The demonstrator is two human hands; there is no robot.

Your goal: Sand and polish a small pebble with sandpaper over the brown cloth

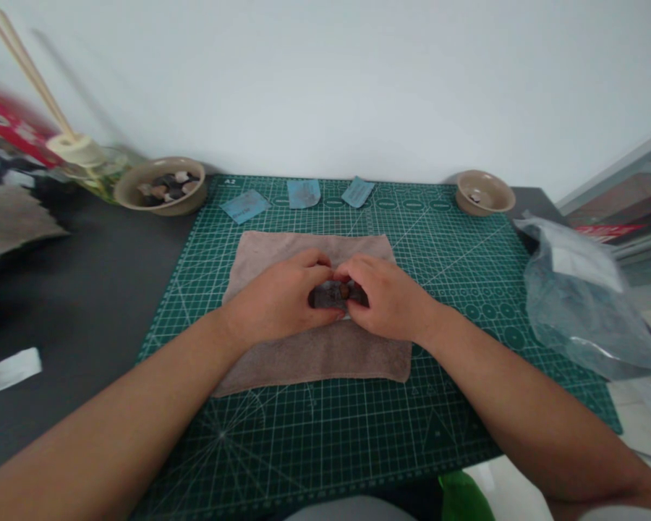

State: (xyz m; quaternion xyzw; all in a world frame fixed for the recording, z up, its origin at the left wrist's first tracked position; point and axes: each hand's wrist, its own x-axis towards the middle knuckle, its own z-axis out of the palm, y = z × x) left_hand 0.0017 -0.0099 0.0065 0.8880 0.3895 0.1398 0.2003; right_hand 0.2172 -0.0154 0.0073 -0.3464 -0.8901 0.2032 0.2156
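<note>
My left hand (pixel 285 298) and my right hand (pixel 389 295) meet over a brown towel (pixel 325 358). Between them is a dark grey sheet (pixel 328 295) that looks like sandpaper, its edges partly covered by my fingers. A small brown stone (pixel 345 291) shows at the sheet's right part, between my right thumb and forefinger. My left fingers and thumb close around the sheet's left side. Exactly how the stone touches the sheet is too small to make out.
The towel lies on a green cutting mat (pixel 358 434). Behind it are blue paper pieces (pixel 304 194). A bowl of stones (pixel 166 206) stands back left, a bowl with a small piece (pixel 485 195) back right. A clear plastic bag (pixel 591 304) and reed diffuser (pixel 79 150) flank the mat.
</note>
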